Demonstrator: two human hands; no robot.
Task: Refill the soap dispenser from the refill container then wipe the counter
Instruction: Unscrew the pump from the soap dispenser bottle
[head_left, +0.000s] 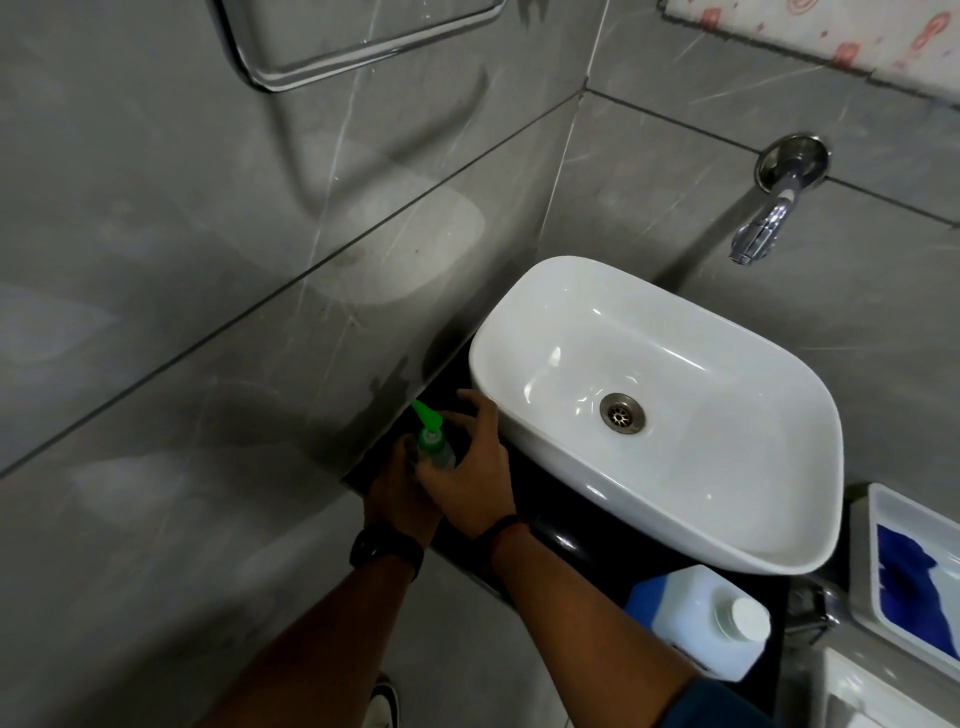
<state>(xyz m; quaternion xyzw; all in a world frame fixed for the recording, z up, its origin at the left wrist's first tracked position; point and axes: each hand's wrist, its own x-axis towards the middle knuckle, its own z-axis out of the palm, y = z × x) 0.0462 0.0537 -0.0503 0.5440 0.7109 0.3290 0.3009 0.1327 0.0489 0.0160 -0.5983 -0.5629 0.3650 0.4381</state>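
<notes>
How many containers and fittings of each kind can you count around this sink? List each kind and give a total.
Soap dispenser: 1
Refill container: 1
Sink: 1
Tap: 1
Towel rail: 1
Tray: 1
Total: 6

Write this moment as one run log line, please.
step: refill not begun | right hand: holds soap dispenser | left hand: at soap dispenser, grip partly hidden | refill jug: capped, on counter

The soap dispenser stands left of the basin — refill container in front, tap behind.
</notes>
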